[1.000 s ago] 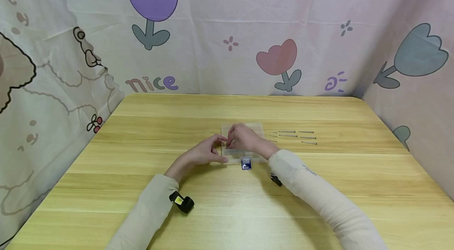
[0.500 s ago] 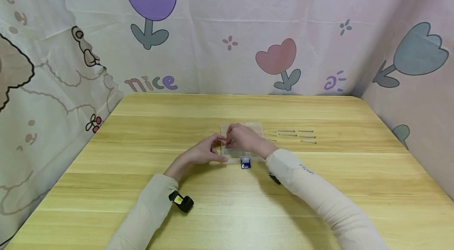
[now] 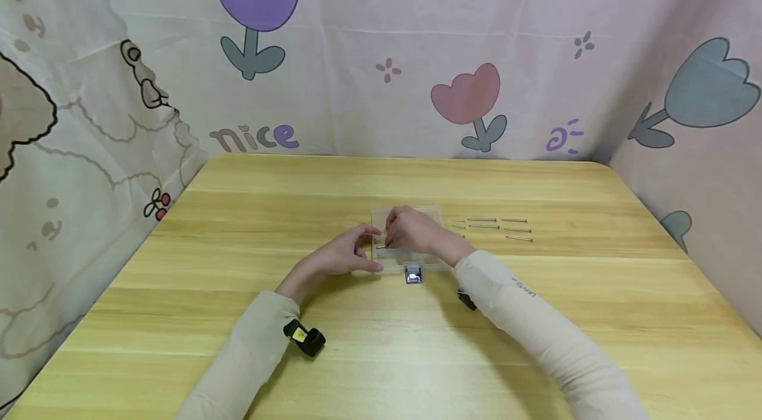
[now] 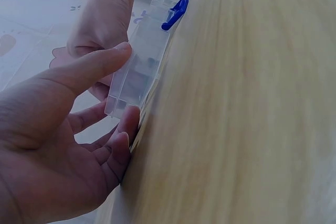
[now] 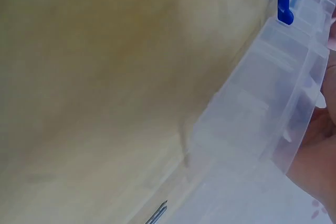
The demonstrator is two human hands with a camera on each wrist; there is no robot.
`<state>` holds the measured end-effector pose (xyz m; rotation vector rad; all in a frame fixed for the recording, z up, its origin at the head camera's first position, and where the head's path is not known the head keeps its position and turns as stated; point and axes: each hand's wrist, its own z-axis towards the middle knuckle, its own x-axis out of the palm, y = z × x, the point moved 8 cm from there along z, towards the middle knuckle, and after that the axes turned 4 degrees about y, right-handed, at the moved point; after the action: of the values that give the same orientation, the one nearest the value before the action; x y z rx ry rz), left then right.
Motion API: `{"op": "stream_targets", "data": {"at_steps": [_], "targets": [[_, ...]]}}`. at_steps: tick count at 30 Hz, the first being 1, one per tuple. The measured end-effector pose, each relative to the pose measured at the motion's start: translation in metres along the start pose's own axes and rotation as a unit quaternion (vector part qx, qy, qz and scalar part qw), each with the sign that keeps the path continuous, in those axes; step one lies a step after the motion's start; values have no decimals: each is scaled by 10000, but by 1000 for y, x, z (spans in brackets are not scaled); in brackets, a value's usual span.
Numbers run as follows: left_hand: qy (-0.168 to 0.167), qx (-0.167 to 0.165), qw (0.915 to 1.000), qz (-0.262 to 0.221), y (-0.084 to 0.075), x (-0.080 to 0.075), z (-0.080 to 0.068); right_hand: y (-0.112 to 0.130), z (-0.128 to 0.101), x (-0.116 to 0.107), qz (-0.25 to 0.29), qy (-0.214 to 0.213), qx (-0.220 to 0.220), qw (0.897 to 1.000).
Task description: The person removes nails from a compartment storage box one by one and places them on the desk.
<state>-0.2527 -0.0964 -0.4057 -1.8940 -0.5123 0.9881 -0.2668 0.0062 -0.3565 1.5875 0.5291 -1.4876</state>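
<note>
A clear plastic compartment box (image 3: 431,213) lies open at the table's middle, a blue latch (image 3: 413,274) at its near side. My left hand (image 3: 336,253) grips the box's left end, thumb on the near wall and fingers at the end wall, as the left wrist view shows. Over the box my right hand (image 3: 413,231) bends down, its fingertips together inside a left compartment. A small silver nail (image 3: 381,247) sticks out left from those fingertips. The right wrist view shows the box wall (image 5: 247,103) from outside, with the right fingertips hidden.
Right of the box, several long nails (image 3: 484,227) lie in rows on the wooden table (image 3: 381,354). Shorter thin nails (image 3: 458,227) lie nearer the box, one partly behind the right wrist. A patterned cloth (image 3: 357,96) hangs behind the table.
My right hand has shifted slightly to the right over the box, and the silver nail at its fingertips has come into sight. My left hand keeps its place on the box.
</note>
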Motion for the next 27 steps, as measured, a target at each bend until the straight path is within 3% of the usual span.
{"op": "stream_targets", "data": {"at_steps": [10, 27], "targets": [[11, 73, 9999, 104, -2, 0, -2, -4, 2, 5, 137, 112, 69, 9998], [-52, 89, 9999, 23, -3, 0, -3, -14, -3, 0, 1238, 216, 521, 9907]]}}
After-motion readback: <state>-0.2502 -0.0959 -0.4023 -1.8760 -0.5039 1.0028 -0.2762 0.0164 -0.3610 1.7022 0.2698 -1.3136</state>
